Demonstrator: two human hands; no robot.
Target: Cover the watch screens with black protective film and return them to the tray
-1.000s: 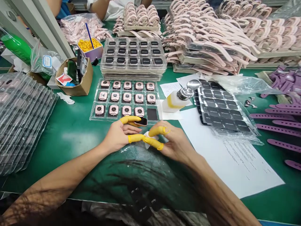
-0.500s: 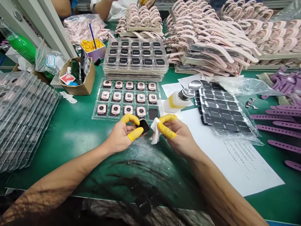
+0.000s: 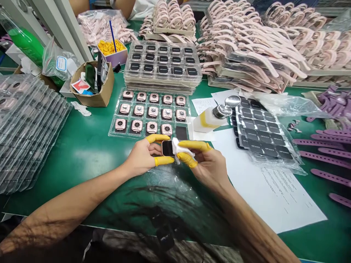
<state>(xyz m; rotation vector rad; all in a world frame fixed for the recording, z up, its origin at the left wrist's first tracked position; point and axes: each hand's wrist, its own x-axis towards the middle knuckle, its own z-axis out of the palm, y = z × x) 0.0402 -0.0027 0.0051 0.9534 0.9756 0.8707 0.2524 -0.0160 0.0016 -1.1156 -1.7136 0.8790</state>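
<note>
Between the yellow-covered thumb and forefinger of my left hand (image 3: 145, 153) is a watch case (image 3: 167, 148), its dark screen facing up toward me. My right hand (image 3: 208, 159), also with yellow finger cots, pinches a white cloth (image 3: 179, 149) that presses on the right side of the watch case. Just beyond my hands lies a clear tray (image 3: 111, 130) of pink watch cases, back sides up. Its front right pocket shows only a dark square. A white pump bottle (image 3: 204, 120) with yellowish liquid stands beyond my right hand.
Stacked trays (image 3: 161, 82) stand behind the open tray, more trays (image 3: 30, 138) at left. A cardboard box (image 3: 102, 91) and a box of yellow finger cots (image 3: 115, 56) sit back left. Black stickers (image 3: 257, 128), printed paper (image 3: 263, 197), purple straps (image 3: 326, 157) and pink straps (image 3: 241, 51) fill the right.
My right hand has brought the cloth left onto the watch case, where before a gap lay between them. My left hand has turned the watch case more upright. The view has shifted slightly.
</note>
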